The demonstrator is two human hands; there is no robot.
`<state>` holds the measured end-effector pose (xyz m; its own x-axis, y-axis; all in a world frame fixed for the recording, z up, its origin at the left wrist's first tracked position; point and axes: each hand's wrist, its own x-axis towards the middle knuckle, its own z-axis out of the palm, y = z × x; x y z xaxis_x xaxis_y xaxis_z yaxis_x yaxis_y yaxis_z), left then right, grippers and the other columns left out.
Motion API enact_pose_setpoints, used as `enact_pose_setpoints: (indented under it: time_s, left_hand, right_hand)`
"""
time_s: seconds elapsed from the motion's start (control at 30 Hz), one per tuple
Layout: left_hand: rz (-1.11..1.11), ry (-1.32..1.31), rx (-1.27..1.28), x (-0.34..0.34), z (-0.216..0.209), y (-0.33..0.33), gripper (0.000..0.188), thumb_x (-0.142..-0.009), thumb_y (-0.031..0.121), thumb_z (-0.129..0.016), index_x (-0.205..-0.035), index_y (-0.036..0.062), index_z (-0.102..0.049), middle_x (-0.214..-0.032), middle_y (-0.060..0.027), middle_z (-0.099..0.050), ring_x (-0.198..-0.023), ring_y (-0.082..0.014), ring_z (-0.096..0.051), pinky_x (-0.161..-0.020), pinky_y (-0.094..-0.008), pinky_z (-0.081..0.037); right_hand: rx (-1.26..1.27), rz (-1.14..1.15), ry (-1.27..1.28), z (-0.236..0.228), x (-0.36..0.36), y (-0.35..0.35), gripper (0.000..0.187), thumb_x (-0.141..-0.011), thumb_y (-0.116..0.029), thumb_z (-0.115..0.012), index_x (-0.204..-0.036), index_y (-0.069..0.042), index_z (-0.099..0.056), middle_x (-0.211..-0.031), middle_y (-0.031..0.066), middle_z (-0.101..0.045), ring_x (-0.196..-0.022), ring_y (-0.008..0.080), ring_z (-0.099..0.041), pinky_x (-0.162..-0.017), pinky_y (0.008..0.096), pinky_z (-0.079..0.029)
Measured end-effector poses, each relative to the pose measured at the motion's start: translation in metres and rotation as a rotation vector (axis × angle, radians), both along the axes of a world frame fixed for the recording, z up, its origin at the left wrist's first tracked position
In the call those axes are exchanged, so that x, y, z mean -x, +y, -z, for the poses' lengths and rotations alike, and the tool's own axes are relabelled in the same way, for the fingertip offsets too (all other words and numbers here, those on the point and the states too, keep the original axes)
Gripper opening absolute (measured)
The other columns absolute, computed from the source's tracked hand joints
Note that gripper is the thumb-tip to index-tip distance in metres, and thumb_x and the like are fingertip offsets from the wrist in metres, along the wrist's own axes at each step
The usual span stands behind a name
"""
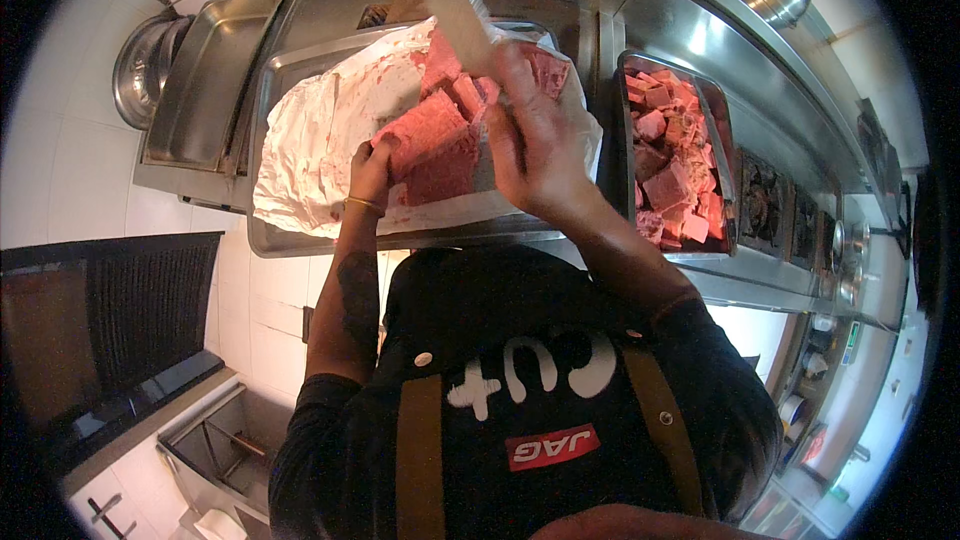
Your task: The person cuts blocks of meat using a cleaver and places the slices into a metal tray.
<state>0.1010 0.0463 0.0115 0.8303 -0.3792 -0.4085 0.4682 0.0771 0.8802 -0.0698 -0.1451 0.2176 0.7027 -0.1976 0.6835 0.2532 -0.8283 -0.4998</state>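
A large pink block of frozen meat lies on white plastic wrap inside a steel tray. My left hand presses against the block's left side, a thin bangle on the wrist. My right hand is closed around the handle of a big cleaver, whose wide blade rises above the meat toward the top of the view. Smaller cut pieces sit beside the blade's lower edge.
A second steel tray at the right holds several cut pink meat chunks. An empty steel pan and a round metal pot stand at the left. Steel counter and shelf run along the right. A dark apron fills the lower view.
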Motion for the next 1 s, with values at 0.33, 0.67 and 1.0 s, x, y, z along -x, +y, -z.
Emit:
enact_pose_setpoints:
  time_s: [0.33,0.67,1.0]
  left_hand:
    - [-0.030,-0.063,-0.065,-0.011,0.012,-0.007,0.052,-0.087,0.033,-0.072,-0.111,-0.0115,-0.061,-0.098,-0.0138,-0.066,-0.083,-0.0195,-0.065,-0.070,-0.0325,-0.055]
    - [-0.005,-0.029,-0.122,-0.003,0.007,-0.004,0.047,-0.088,0.030,-0.073,-0.110,-0.0100,-0.063,-0.093,-0.0088,-0.064,-0.079,-0.0148,-0.061,-0.066,-0.0300,-0.053]
    - [-0.019,-0.010,-0.100,0.005,0.002,-0.005,0.045,-0.091,0.030,-0.070,-0.110,-0.0100,-0.062,-0.094,-0.0096,-0.066,-0.081,-0.0151,-0.062,-0.068,-0.0302,-0.054]
  right_hand:
    - [-0.074,-0.020,0.698,0.116,-0.011,-0.016,0.064,-0.095,-0.005,-0.057,-0.156,-0.006,-0.037,-0.116,0.0307,-0.065,-0.098,0.0460,-0.068,-0.089,0.0516,-0.053]
    - [0.003,0.006,0.153,0.041,-0.022,-0.006,0.064,-0.101,-0.009,-0.054,-0.159,-0.003,-0.027,-0.107,0.0267,-0.070,-0.080,0.0380,-0.071,-0.072,0.0458,-0.055]
    - [0.125,0.057,-0.114,-0.027,-0.039,-0.013,0.067,-0.096,-0.003,-0.060,-0.157,-0.011,-0.035,-0.122,0.0266,-0.064,-0.098,0.0428,-0.067,-0.086,0.0442,-0.056]
